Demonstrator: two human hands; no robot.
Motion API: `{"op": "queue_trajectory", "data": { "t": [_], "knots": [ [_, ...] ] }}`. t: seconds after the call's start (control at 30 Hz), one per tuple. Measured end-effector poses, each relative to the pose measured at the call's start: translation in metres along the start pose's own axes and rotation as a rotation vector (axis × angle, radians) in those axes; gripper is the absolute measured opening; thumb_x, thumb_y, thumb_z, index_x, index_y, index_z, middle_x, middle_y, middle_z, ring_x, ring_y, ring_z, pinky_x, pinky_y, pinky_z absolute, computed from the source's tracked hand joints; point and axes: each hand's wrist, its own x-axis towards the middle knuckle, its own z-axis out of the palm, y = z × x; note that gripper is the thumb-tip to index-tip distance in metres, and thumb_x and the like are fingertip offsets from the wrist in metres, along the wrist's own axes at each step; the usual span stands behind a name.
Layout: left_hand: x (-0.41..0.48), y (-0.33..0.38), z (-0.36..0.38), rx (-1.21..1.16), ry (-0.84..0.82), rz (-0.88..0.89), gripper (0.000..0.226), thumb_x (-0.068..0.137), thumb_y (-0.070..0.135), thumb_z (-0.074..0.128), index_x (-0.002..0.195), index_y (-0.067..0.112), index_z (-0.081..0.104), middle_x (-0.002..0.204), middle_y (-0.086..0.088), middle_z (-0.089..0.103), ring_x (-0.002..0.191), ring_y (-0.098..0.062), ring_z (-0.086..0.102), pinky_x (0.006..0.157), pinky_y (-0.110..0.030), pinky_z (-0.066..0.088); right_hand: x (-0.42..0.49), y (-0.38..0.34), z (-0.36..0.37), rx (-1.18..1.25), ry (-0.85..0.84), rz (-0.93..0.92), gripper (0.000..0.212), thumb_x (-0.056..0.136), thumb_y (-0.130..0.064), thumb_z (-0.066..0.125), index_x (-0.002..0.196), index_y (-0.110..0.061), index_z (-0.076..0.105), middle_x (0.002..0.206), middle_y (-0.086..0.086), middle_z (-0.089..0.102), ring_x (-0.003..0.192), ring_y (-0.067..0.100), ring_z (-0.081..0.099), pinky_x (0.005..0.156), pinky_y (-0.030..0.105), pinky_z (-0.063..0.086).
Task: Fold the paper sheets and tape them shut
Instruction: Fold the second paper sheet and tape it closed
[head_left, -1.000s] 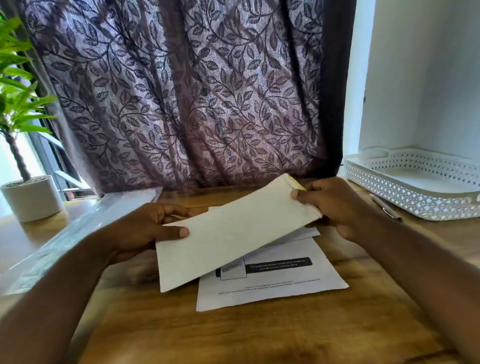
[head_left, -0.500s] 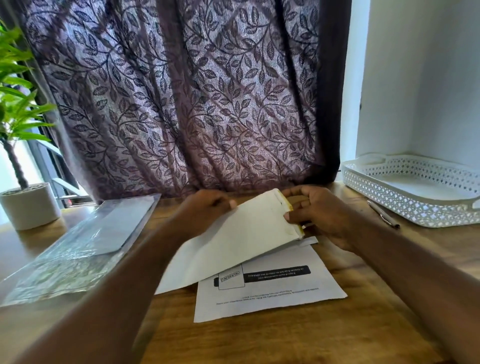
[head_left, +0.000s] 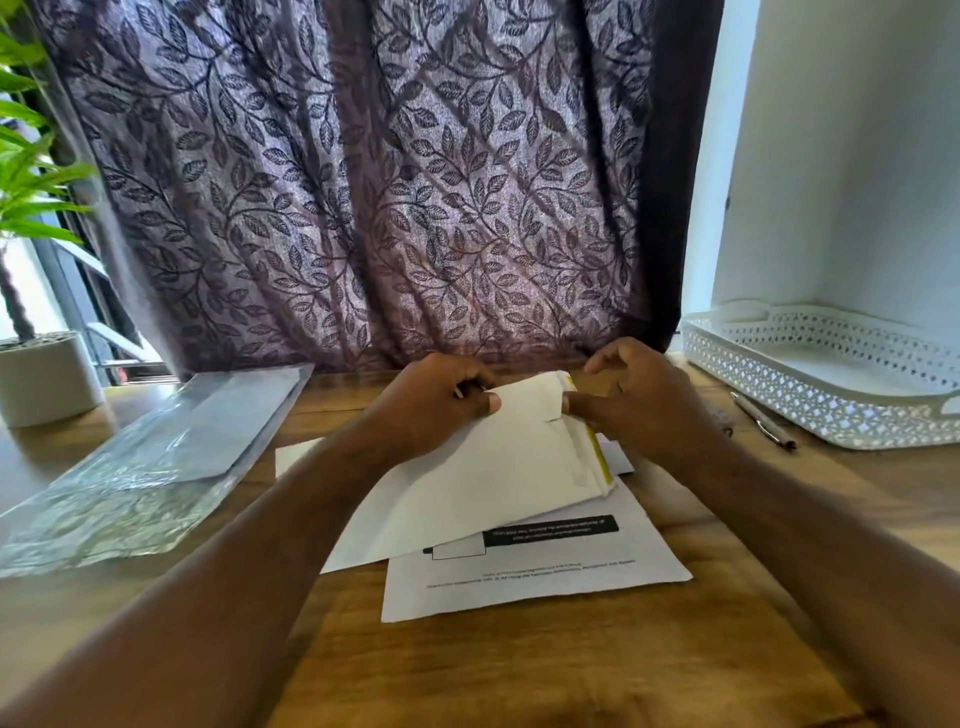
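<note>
Head: left hand (head_left: 431, 400) grips smooth white paper (head_left: 498, 478), right hand (head_left: 644, 400) perhaps pinching.

Folded white sheet (head_left: 483, 483) – yellow strip (head_left: 600, 457) at right edge – tilted over flat printed sheet (head_left: 545, 577).

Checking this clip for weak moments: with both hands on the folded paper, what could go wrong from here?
1. The left hand grips the folded paper at its far edge, while the right hand mostly touches it with the thumb. Held tilted like this, the fold may crease crooked.
2. Its lower edge overlaps the printed sheet, which could get dragged along.
</note>
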Motion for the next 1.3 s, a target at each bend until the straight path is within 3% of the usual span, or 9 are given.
{"op": "queue_trajectory", "data": {
  "t": [0.13, 0.27, 0.47, 0.6, 0.73, 0.87, 1.0, 1.17, 1.3],
  "knots": [
    [0.0, 0.006, 0.002, -0.01, 0.0, 0.015, 0.017, 0.092, 0.031, 0.07, 0.105, 0.023, 0.076, 0.091, 0.008, 0.072, 0.084, -0.009, 0.064, 0.077, -0.027, 0.048, -0.008, -0.007, -0.001, -0.07, 0.029, 0.001, 0.051, 0.065, -0.059, 0.082, 0.085, -0.023, 0.054, 0.068, -0.001, 0.068, 0.054, 0.021, 0.068, 0.056, 0.043, 0.061],
    [-0.001, 0.012, 0.002, 0.001, 0.01, 0.027, 0.014, 0.092, 0.03, 0.069, 0.102, 0.023, 0.076, 0.09, 0.009, 0.071, 0.082, -0.006, 0.063, 0.072, -0.023, 0.046, -0.012, -0.014, -0.003, 0.01, -0.062, 0.016, 0.038, 0.082, -0.036, 0.078, 0.082, -0.005, 0.057, 0.055, 0.004, 0.07, 0.038, 0.022, 0.061, 0.039, 0.028, 0.05],
    [-0.001, 0.009, 0.005, -0.003, 0.027, 0.007, 0.018, 0.099, 0.023, 0.059, 0.11, 0.025, 0.072, 0.103, 0.011, 0.07, 0.092, -0.007, 0.062, 0.079, -0.028, 0.045, -0.011, -0.016, 0.005, 0.486, -0.253, 0.137, 0.016, 0.097, -0.006, 0.06, 0.098, 0.006, 0.07, 0.089, 0.029, 0.073, 0.07, 0.031, 0.069, 0.063, 0.039, 0.062],
    [-0.002, 0.011, 0.0, -0.009, 0.048, 0.008, 0.021, 0.099, 0.022, 0.059, 0.113, 0.028, 0.072, 0.101, 0.016, 0.07, 0.091, -0.002, 0.061, 0.075, -0.022, 0.044, -0.013, -0.016, 0.006, 0.85, -0.476, 0.341, 0.031, 0.1, -0.026, 0.056, 0.111, -0.002, 0.073, 0.097, 0.016, 0.073, 0.078, 0.023, 0.069, 0.076, 0.037, 0.059],
    [-0.004, 0.019, -0.004, 0.022, 0.067, 0.044, 0.021, 0.098, 0.022, 0.059, 0.113, 0.03, 0.071, 0.098, 0.018, 0.066, 0.086, 0.004, 0.058, 0.072, -0.015, 0.041, -0.017, -0.013, 0.002, 0.843, -0.689, 0.377, 0.043, 0.085, -0.036, 0.067, 0.114, -0.005, 0.074, 0.107, 0.018, 0.074, 0.089, 0.028, 0.071, 0.091, 0.047, 0.055],
    [-0.009, 0.025, -0.009, 0.028, 0.091, 0.093, 0.02, 0.098, 0.022, 0.06, 0.11, 0.031, 0.073, 0.104, 0.017, 0.072, 0.091, 0.001, 0.062, 0.082, -0.027, 0.052, -0.018, -0.009, 0.006, 0.884, -0.769, 0.335, 0.044, 0.081, -0.026, 0.075, 0.12, -0.005, 0.072, 0.119, 0.019, 0.071, 0.098, 0.031, 0.072, 0.092, 0.05, 0.054],
    [-0.012, 0.027, -0.015, 0.101, 0.143, 0.192, 0.023, 0.097, 0.027, 0.061, 0.118, 0.029, 0.07, 0.111, 0.012, 0.072, 0.098, -0.005, 0.063, 0.09, -0.033, 0.054, -0.019, -0.013, 0.014, 0.958, -0.716, 0.326, 0.038, 0.088, -0.012, 0.063, 0.125, -0.003, 0.067, 0.122, 0.02, 0.07, 0.103, 0.029, 0.073, 0.091, 0.046, 0.058],
    [-0.018, 0.026, -0.017, 0.57, 0.212, 0.425, 0.093, 0.078, 0.084, 0.048, 0.153, 0.03, 0.032, 0.152, 0.007, 0.043, 0.136, -0.015, 0.04, 0.112, -0.037, 0.026, -0.016, -0.026, 0.011, 1.051, -0.449, 0.261, 0.029, 0.097, -0.013, 0.055, 0.121, 0.001, 0.066, 0.11, 0.021, 0.074, 0.09, 0.029, 0.074, 0.079, 0.044, 0.063],
    [-0.016, 0.023, -0.002, 0.773, 0.172, 0.466, 0.134, 0.058, 0.092, 0.058, 0.16, 0.028, -0.002, 0.164, -0.003, 0.022, 0.149, -0.028, 0.023, 0.12, -0.06, 0.013, -0.014, -0.028, 0.005, 1.146, -0.379, 0.269, 0.028, 0.101, -0.021, 0.053, 0.119, -0.008, 0.068, 0.109, 0.016, 0.075, 0.091, 0.026, 0.075, 0.076, 0.048, 0.063]
  ]
}}
